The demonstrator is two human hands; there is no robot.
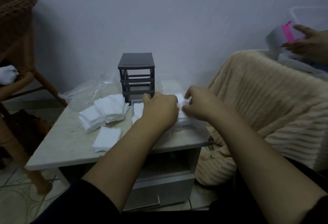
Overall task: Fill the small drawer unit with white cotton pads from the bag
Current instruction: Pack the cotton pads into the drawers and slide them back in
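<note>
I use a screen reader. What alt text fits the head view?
Both hands, left hand and right hand, press white cotton pads into a clear drawer on a table, before an empty dark drawer frame. More pads lie left.

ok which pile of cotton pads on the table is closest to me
The small flat stack of white square cotton pads near the table's front edge; the bigger fanned-out heap lies behind it, beside the clear plastic bag.
</note>
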